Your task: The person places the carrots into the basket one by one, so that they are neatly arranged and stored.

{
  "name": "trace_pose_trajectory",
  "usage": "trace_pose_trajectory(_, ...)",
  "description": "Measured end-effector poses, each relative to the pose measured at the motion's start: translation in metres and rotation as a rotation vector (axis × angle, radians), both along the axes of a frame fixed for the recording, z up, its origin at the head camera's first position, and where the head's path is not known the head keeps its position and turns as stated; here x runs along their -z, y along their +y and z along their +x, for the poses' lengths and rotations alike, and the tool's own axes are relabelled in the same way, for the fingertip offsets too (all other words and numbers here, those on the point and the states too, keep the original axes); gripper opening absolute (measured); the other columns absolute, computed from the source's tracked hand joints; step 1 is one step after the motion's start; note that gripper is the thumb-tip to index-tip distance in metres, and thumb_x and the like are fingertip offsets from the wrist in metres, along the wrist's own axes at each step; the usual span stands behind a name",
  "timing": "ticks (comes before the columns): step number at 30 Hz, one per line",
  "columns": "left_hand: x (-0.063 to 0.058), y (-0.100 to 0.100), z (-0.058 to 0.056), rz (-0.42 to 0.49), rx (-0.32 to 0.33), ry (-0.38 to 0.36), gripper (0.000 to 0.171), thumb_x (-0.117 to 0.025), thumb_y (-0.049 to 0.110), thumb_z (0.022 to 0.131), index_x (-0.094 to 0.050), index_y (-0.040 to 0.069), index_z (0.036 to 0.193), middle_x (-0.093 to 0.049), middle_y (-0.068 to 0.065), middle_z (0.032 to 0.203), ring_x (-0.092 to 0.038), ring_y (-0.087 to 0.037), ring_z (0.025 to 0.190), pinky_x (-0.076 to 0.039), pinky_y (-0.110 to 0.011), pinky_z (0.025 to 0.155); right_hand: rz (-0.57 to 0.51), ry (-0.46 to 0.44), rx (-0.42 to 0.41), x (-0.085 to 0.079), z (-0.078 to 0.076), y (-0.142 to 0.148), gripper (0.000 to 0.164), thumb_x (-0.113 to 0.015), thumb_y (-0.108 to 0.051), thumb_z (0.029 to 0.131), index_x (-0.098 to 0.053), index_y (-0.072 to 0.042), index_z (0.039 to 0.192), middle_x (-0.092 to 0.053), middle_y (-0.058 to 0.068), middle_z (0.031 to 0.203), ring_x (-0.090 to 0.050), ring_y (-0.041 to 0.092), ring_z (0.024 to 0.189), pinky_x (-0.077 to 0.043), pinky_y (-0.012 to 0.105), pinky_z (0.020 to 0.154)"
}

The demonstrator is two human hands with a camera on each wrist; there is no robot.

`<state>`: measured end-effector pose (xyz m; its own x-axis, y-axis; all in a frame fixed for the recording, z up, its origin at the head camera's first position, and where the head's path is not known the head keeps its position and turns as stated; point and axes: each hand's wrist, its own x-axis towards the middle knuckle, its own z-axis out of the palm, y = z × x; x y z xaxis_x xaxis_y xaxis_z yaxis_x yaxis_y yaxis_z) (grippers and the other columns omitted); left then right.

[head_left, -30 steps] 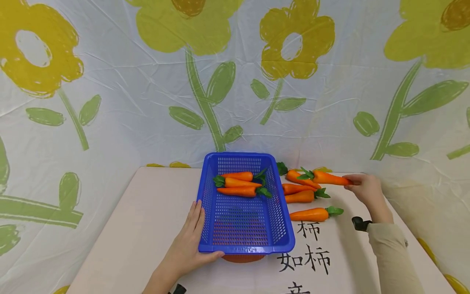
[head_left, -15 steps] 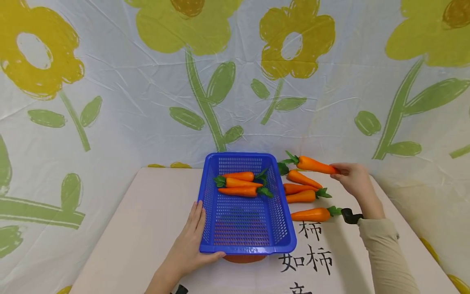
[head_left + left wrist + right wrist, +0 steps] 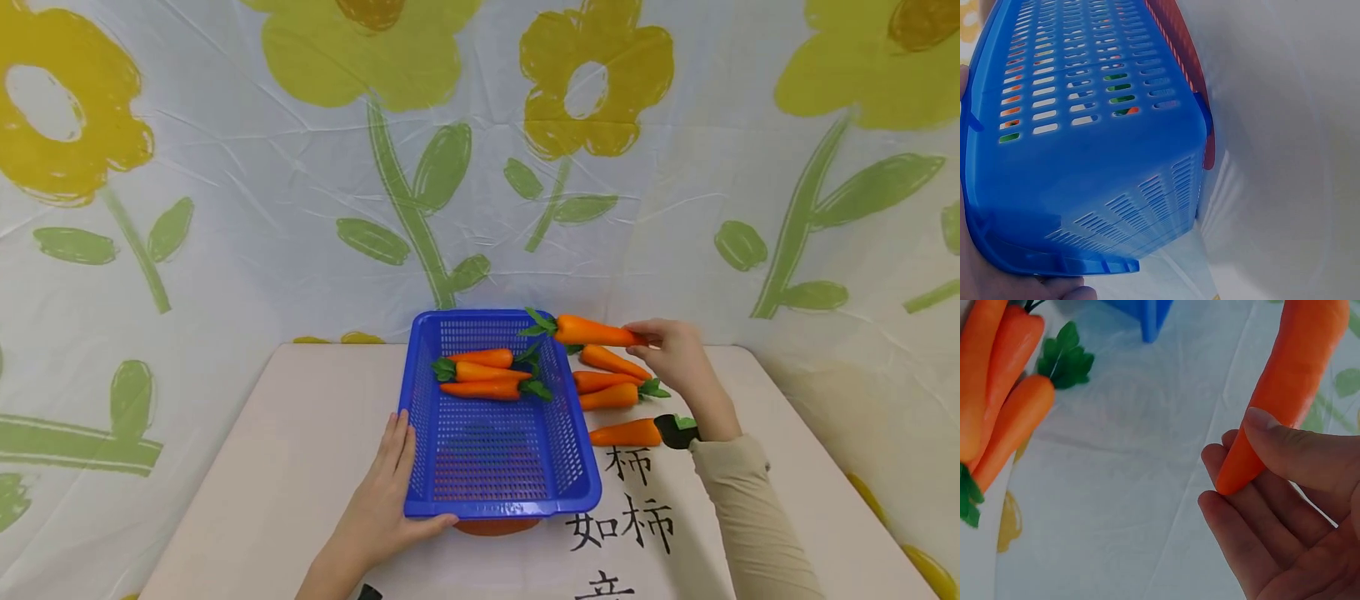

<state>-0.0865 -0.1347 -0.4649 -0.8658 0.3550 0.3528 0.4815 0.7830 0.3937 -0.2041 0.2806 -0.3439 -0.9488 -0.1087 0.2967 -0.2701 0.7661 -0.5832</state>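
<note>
In the head view, my right hand (image 3: 678, 354) pinches an orange carrot (image 3: 596, 331) by its narrow tip, thumb against fingers. The carrot is raised, and its leafy end overlaps the far right rim of a blue perforated basket (image 3: 502, 508). Three carrots (image 3: 480, 390) lie inside the basket's far half. My left hand (image 3: 378, 492) rests at the basket's near left corner, its fingers straight along the left side and its thumb at the front rim. The left wrist view shows the basket's outer wall (image 3: 1085, 169) close up. The right wrist view shows the held carrot's tip (image 3: 1272, 406).
Several more carrots (image 3: 611, 396) lie on the white table (image 3: 315, 417) right of the basket, partly hidden by it. A reddish-brown object (image 3: 495, 527) shows beneath the basket. Black characters (image 3: 648, 525) mark the table. A flowered cloth (image 3: 300, 167) hangs behind.
My right hand has lifted its carrot and carried it left from above the loose carrots to the basket's far right rim. The left hand and the basket have stayed in place.
</note>
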Motion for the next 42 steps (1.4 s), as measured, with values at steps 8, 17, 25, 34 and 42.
trace_pose_trajectory(8, 0.000, 0.001, 0.003, -0.010, -0.005, 0.011, 0.127, -0.068, 0.078, 0.071, -0.024, -0.007, 0.153, -0.009, -0.021, 0.164, -0.011, -0.037, 0.150, -0.026, -0.045, 0.110, 0.025, 0.019, -0.054, -0.002, -0.002, -0.027, 0.026, -0.069, 0.008, 0.085, -0.071, 0.009, 0.111, -0.070, 0.026, 0.106, -0.067, 0.043, 0.094, -0.056, 0.055, 0.083)
trace_pose_trajectory(17, -0.002, 0.000, 0.003, -0.003, 0.003, 0.023, 0.126, -0.069, 0.077, 0.071, -0.024, -0.007, 0.153, -0.009, -0.020, 0.164, -0.011, -0.038, 0.150, -0.012, -0.029, 0.115, 0.069, 0.009, -0.093, -0.008, -0.008, -0.064, 0.025, -0.071, 0.007, 0.083, -0.073, 0.008, 0.107, -0.072, 0.024, 0.098, -0.066, 0.033, 0.079, -0.058, 0.046, 0.072)
trace_pose_trajectory(25, -0.003, 0.000, 0.006, 0.000, 0.007, 0.031, 0.125, -0.068, 0.077, 0.071, -0.026, -0.009, 0.152, -0.011, -0.022, 0.163, -0.013, -0.040, 0.149, -0.008, -0.026, 0.115, 0.155, -0.064, -0.125, 0.000, -0.013, -0.095, 0.025, -0.069, 0.006, 0.080, -0.075, 0.006, 0.104, -0.073, 0.021, 0.099, -0.065, 0.032, 0.082, -0.056, 0.044, 0.073)
trace_pose_trajectory(34, -0.001, -0.001, 0.004, 0.016, 0.025, 0.054, 0.125, -0.069, 0.076, 0.072, -0.026, -0.010, 0.151, -0.011, -0.023, 0.163, -0.013, -0.041, 0.149, -0.002, -0.020, 0.116, 0.225, -0.158, -0.104, 0.015, -0.024, -0.128, 0.024, -0.070, 0.004, 0.075, -0.079, -0.001, 0.097, -0.075, 0.014, 0.093, -0.068, 0.031, 0.083, -0.058, 0.044, 0.072)
trace_pose_trajectory(42, -0.004, -0.001, 0.002, 0.015, 0.014, 0.019, 0.126, -0.069, 0.076, 0.072, -0.024, -0.009, 0.153, -0.009, -0.022, 0.164, -0.011, -0.039, 0.150, -0.002, -0.020, 0.116, 0.274, -0.253, -0.093, 0.033, -0.036, -0.149, 0.019, -0.068, 0.004, 0.072, -0.079, -0.005, 0.084, -0.074, 0.011, 0.088, -0.064, 0.031, 0.077, -0.055, 0.043, 0.068)
